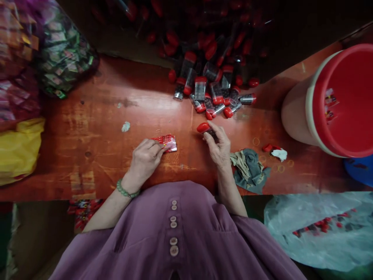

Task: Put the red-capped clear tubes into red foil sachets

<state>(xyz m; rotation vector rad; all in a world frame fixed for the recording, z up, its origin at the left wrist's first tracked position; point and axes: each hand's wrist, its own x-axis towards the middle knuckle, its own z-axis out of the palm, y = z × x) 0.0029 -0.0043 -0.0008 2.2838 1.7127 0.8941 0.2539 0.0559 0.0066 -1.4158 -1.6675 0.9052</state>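
Observation:
My left hand [145,158] rests on the red-brown wooden table [96,128], fingers pinched on a small red printed packet [166,142]. A green bead bracelet [126,190] circles that wrist. My right hand [218,146] is closed around a small clear bottle with a red cap [203,127], cap pointing left. A pile of similar red-capped clear bottles [210,89] lies just beyond both hands at the table's far side.
A big red-and-cream bucket [317,105] lies tipped at the right. A crumpled grey-beige cloth [247,169], rubber bands and a white scrap [279,154] sit near my right wrist. Bags of packets [55,50] and a yellow bag [17,149] are left. A plastic sheet [317,229] lies lower right.

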